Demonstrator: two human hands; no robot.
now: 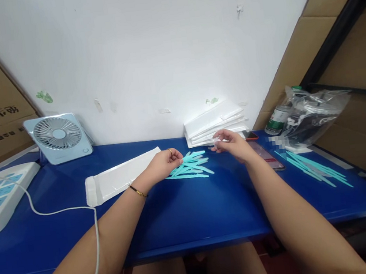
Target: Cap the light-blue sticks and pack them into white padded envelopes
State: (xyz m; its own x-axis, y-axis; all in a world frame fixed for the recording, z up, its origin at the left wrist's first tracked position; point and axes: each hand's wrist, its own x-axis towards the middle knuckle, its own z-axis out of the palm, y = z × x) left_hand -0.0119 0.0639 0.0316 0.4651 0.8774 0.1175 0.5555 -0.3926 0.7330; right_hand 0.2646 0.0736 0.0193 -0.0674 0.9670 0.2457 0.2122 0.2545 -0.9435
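Note:
My left hand (pixel 168 162) is closed, thumb against fingers, on the end of a slim turquoise stick at the pile's upper left. That loose pile of turquoise sticks (pixel 193 167), shaped like eyebrow razors, lies crisscrossed on the blue table (pixel 192 216). A long white padded mailer (pixel 121 180) lies partly behind my left hand and forearm. To the right of the pile, my right hand (pixel 232 144) is raised with its fingertips pinched around a small whitish, translucent piece (pixel 217 142). What that piece is cannot be made out.
White padded mailers (pixel 216 121) are stacked against the wall. On the right lie a phone (pixel 267 155), more turquoise sticks (pixel 317 168), a can (pixel 277 120) and a clear plastic bag (pixel 310 114). A blue fan (pixel 59 136), power strip (pixel 5 194) and white cable (pixel 61 210) occupy the left.

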